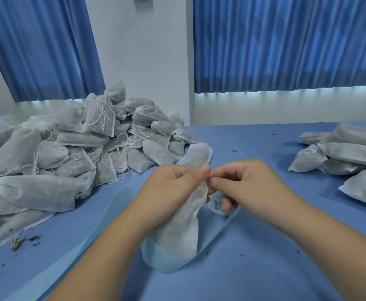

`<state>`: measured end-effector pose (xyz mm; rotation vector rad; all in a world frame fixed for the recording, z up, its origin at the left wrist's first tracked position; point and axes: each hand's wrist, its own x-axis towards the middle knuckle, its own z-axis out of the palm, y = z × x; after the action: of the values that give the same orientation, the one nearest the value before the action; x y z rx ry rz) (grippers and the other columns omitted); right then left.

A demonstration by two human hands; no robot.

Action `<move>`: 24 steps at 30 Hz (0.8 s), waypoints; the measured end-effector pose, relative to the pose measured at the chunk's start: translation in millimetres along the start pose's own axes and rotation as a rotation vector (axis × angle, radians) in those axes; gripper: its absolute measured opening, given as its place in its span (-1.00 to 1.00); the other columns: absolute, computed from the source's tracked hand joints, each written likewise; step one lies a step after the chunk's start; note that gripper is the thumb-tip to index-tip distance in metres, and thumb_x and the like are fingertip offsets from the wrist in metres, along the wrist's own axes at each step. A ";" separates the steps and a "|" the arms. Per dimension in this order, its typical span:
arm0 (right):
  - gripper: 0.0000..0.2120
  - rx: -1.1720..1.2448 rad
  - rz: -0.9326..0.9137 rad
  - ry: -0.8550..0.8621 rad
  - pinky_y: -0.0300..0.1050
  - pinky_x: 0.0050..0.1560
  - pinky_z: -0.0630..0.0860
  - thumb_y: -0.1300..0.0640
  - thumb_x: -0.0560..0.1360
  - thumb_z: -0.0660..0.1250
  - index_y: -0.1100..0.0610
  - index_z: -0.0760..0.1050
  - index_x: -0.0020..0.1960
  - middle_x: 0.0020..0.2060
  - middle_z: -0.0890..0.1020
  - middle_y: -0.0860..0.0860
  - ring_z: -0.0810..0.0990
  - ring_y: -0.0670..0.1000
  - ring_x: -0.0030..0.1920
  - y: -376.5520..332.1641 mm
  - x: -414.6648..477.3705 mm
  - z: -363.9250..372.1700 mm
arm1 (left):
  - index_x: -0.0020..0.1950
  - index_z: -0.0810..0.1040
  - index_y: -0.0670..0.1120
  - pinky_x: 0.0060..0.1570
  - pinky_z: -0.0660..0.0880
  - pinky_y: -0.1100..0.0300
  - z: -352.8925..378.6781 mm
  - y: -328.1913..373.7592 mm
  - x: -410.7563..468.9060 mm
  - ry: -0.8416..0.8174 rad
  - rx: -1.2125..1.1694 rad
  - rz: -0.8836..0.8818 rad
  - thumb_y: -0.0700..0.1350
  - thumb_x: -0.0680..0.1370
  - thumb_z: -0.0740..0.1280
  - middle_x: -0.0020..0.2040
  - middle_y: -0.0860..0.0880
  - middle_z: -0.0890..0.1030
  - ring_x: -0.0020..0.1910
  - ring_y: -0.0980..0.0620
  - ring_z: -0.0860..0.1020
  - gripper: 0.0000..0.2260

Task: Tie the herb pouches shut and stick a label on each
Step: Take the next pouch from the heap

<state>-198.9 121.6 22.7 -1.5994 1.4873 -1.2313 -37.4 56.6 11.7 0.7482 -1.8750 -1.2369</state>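
The blue table has a soft cloth-like top speckled with herb crumbs. A big heap of pouches with loose white strings lies to the left. A smaller stack to the right shows labels, so it is probably finished.

The pouch being worked stands at centre. It is thin, matte, non-woven white fabric, plump with filling. Its long axis rises from a base near the person, up and away to a gathered neck between the hands.

The left hand wraps the upper body. The right hand pinches the fine string at the neck, so this looks like the tying step.

A barcode label on glossy backing strip sits just under the right hand, the nearer one for sticking.
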 end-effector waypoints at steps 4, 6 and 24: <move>-0.84 0.027 -0.024 0.110 -0.25 -0.44 0.47 0.23 0.52 0.35 0.08 0.64 -0.20 -0.31 0.69 -0.04 0.51 -0.09 -0.53 -0.7 0.3 1.1 | -0.17 0.52 -0.38 -0.11 0.46 0.06 -0.8 3.6 -1.5 0.080 0.044 0.057 0.33 0.38 0.37 -0.26 -0.28 0.58 -0.23 -0.05 0.60 -0.31; -0.92 0.103 -0.011 0.155 -0.23 -0.43 0.48 0.17 0.51 0.36 0.07 0.63 -0.10 -0.21 0.70 -0.03 0.54 -0.06 -0.50 -1.3 0.9 2.3 | -0.14 0.60 -0.18 -0.06 0.52 0.04 2.2 2.7 -0.6 0.098 0.020 0.069 0.25 0.41 0.35 -0.22 -0.21 0.66 -0.16 -0.09 0.67 -0.54; -0.89 0.311 -0.032 -0.117 -0.23 -0.42 0.46 0.23 0.51 0.36 0.15 0.57 -0.20 -0.35 0.63 0.02 0.56 -0.02 -0.42 -7.9 -0.7 -18.1 | -0.19 0.59 0.08 -0.31 0.37 0.38 4.2 2.1 -5.3 0.131 0.464 0.350 0.20 0.44 0.36 -0.30 0.13 0.58 -0.32 0.22 0.48 -0.78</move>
<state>-212.4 126.3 36.4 -1.4632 1.1385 -1.2916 -38.2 63.5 11.2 0.6769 -2.0956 -0.5276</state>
